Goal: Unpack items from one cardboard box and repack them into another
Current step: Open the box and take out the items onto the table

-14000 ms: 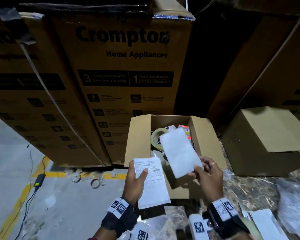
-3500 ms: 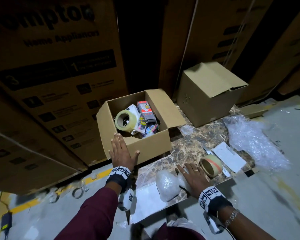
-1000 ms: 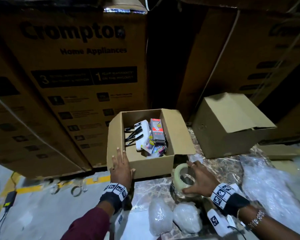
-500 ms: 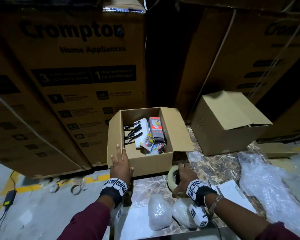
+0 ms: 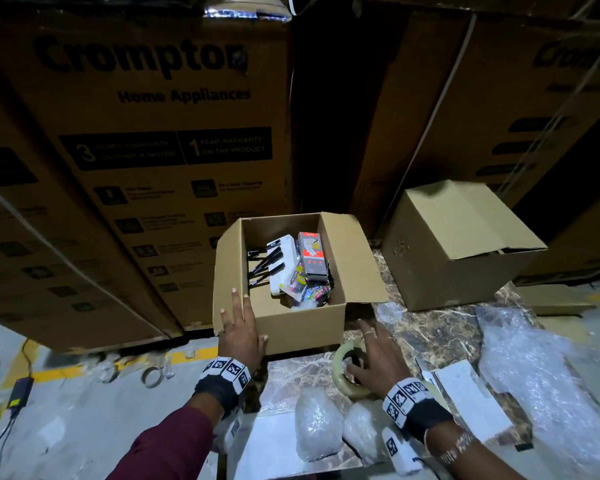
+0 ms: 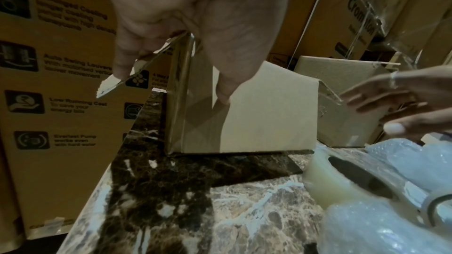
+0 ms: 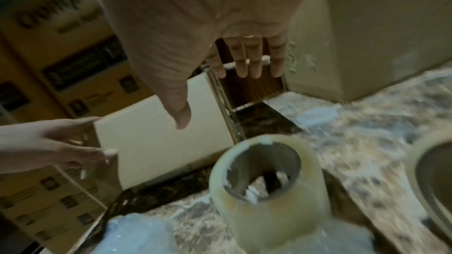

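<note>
My left hand (image 5: 240, 336) lies with straight fingers against the near left corner of the open cardboard box (image 5: 298, 323); in the left wrist view the fingers (image 6: 221, 76) straddle that corner edge, and I cannot call it a grip. The box stands on the marble-patterned counter (image 5: 440, 334), its flaps spread. Inside it lie black pens (image 5: 265, 263), a white flat pack (image 5: 284, 261), a red-and-grey carton (image 5: 311, 255) and some colourful packets (image 5: 310, 291).

My right hand (image 5: 378, 358) is spread and relaxed, holding nothing. It hovers over a roll of clear tape (image 5: 349, 374) that stands on the counter just in front of the box; in the right wrist view the roll (image 7: 266, 186) sits below the palm, with the fingertips (image 7: 254, 65) reaching toward the gap between the two boxes. Whether the palm touches the roll I cannot tell.

A second cardboard box (image 5: 461, 244), flaps mostly folded over, stands to the right, apart from the first. Two bubble-wrapped bundles (image 5: 317, 424) lie on the near counter edge beside the tape. White paper (image 5: 471, 396) and loose bubble wrap (image 5: 541, 375) lie further right. Large printed cartons (image 5: 146, 133) form the background.
</note>
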`<state>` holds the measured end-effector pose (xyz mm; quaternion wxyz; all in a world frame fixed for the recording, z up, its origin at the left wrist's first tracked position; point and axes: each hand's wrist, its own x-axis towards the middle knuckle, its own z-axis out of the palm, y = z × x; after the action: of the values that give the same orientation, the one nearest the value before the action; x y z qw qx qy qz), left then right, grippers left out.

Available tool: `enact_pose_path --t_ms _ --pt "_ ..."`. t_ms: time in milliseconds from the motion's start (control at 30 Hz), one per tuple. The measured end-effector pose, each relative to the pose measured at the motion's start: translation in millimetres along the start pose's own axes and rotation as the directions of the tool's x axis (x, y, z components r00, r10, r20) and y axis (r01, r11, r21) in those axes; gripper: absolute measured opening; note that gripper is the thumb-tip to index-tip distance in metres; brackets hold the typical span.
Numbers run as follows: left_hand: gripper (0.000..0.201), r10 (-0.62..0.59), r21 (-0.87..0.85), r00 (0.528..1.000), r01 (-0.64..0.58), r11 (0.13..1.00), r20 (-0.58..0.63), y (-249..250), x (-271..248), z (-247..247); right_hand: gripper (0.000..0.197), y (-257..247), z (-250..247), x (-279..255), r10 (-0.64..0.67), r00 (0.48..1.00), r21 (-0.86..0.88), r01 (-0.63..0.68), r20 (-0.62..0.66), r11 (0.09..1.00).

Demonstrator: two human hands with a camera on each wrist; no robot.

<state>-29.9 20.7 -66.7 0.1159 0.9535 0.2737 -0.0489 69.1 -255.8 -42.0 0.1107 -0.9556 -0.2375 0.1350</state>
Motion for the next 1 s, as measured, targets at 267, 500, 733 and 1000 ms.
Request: enact_pose_path --t_ms 267,500,733,1000 --pt "0.107 0.017 0.033 0.998 -0.019 0.999 0.059 -4 -1 -12 0.093 -22 -20 -8 -0.213 0.968 -0.154 0.192 -0.132 0.969" --pt "0.092 0.072 0.101 0.997 -0.071 0.992 -0.013 3 13 -40 0.098 -49 -44 24 -0.310 0.941 -0.068 0.303 -0.135 0.950" --pt "0.100 0.038 0.085 0.999 -0.039 0.996 0.014 15 38 -33 0.079 -96 -78 87 -0.394 0.907 0.032 0.403 -0.146 0.915" --pt "0.123 -0.019 -0.004 1.000 0.019 1.000 0.019 17 43 -17 0.093 -118 -94 196 -0.345 0.939 -0.116 0.343 0.008 0.932"
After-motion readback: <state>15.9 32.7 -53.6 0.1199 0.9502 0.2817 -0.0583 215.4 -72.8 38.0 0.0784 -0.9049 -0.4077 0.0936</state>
